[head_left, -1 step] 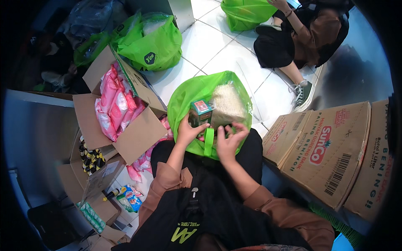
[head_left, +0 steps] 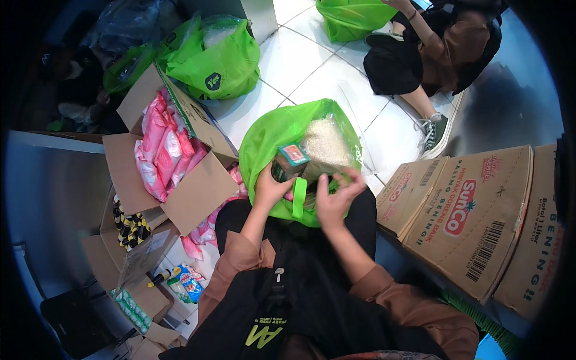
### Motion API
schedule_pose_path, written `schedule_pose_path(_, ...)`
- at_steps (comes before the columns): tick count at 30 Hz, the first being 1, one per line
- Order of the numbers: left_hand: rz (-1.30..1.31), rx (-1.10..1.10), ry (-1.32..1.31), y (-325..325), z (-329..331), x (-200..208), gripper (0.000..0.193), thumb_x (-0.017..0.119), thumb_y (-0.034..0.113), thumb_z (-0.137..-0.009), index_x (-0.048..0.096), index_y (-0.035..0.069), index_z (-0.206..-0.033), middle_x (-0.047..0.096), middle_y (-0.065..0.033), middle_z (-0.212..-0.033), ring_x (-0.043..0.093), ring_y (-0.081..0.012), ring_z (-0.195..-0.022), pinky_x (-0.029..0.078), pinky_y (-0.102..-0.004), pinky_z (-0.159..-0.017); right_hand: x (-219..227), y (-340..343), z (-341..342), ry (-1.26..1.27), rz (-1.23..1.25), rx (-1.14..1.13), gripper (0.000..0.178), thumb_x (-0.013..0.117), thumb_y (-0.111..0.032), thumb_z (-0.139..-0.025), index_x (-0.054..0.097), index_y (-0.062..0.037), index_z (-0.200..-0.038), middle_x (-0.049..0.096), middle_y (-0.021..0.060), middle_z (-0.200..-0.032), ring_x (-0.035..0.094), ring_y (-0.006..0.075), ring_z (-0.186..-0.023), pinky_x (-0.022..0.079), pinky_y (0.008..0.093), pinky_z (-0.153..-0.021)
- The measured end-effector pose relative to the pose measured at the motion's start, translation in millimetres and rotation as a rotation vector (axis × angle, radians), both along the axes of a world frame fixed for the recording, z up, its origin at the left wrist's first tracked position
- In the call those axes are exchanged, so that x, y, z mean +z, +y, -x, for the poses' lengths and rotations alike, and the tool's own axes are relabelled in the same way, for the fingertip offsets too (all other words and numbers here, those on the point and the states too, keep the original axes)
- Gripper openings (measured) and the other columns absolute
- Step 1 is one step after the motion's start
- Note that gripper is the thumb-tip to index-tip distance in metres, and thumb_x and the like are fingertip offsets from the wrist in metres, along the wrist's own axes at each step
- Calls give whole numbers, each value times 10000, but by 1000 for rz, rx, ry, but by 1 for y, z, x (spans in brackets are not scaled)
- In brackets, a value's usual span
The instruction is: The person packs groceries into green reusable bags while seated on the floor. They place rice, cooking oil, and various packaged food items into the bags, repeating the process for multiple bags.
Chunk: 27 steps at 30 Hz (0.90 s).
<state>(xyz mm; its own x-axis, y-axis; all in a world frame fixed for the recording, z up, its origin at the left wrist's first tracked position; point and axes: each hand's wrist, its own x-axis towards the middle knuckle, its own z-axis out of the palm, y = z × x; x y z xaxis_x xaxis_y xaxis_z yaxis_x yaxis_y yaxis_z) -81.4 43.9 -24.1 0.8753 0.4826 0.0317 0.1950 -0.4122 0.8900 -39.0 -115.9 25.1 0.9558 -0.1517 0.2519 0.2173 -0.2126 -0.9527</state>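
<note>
- Cartons (head_left: 468, 222), right: edge cut off.
- Open carton (head_left: 131, 171), left: flap (head_left: 201, 192) blocking pink packs (head_left: 209, 233).
- Green bag (head_left: 264, 141), center: lower contents hidden.
- Right hand (head_left: 333, 203), center, blurred: cannot tell if gripping.
- Left hand (head_left: 272, 187), center: grasping small box (head_left: 293, 156), partly hidden.

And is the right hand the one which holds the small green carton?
No, the left hand holds the small green carton, and the right hand is apart from it, beyond the green bag handle.
</note>
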Motion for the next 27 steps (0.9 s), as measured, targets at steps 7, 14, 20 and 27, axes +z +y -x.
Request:
schedule_pose_path(7, -211, 77, 164, -7, -5, -23, 791, 889, 302, -603, 560, 33, -1270, 645, -180, -1171, 619, -325, -1100, 472, -396, -935, 91, -54, -144, 512, 884, 273, 380, 684, -396, -856, 660, -20, -909, 646, 184, -818, 594, 340, -748, 464, 429, -691)
schedule_pose_path(14, -150, 120, 178, 11, -9, -28, 718, 824, 122, -638, 542, 40, -1293, 627, -193, -1207, 603, -336, -1127, 484, -398, -937, 111, -19, -114, 86, 594, 443, 350, 666, -195, -895, 564, 44, -660, 486, 217, -560, 421, 351, -475, 368, 414, -502)
schedule_pose_path(20, 256, -6, 376, 9, -26, -45, 623, 749, 258, -814, 507, 7, -1330, 571, -186, -1324, 552, -296, -1227, 461, -390, -990, 135, -22, -130, 58, 544, 475, 386, 687, -185, -896, 521, 54, -642, 418, 159, -519, 303, 171, -479, 314, 345, -470)
schedule_pose_path(27, 283, -59, 360, 3, -35, -38, 625, 711, 277, -847, 472, 12, -1361, 510, -178, -1374, 478, -307, -1274, 415, -411, -1026, 117, -14, -125, 92, 552, 519, 397, 662, -209, -922, 512, 54, -665, 396, 130, -511, 308, 147, -511, 327, 348, -488)
